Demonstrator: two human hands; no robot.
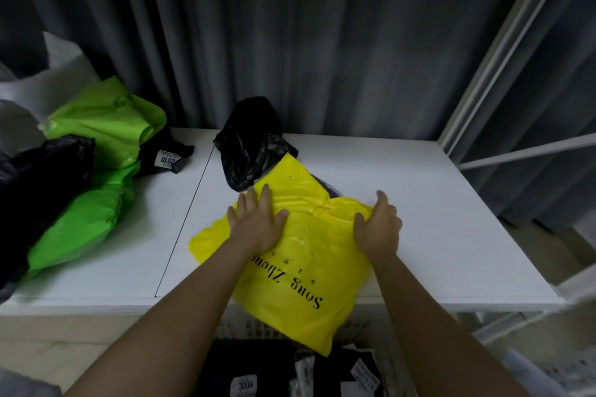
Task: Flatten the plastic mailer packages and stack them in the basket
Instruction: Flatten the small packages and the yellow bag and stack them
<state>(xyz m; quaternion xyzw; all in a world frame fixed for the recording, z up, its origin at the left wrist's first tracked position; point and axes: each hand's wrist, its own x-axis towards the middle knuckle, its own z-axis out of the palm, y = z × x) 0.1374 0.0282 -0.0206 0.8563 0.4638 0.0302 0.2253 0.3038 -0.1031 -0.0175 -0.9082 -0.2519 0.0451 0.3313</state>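
A glossy yellow plastic mailer point(300, 255), creased and printed with black lettering, lies across the near edge of the smooth white table point(435, 203), its lower corner hanging over the white lattice-walled basket point(380, 329) below. Your left hand point(258, 222) presses flat on its upper left part, fingers straight and slightly spread. Your right hand point(379, 226) rests on the mailer's right edge, fingers loosely bent over the crumpled fold; whether they pinch the plastic cannot be told. Just behind it sits a crinkled, shiny black mailer point(250, 142), touching the yellow one's far corner. At far left, puffy bright green mailers point(103, 126) lie heaped among black ones. Labelled black packages point(258, 371) lie in the basket.
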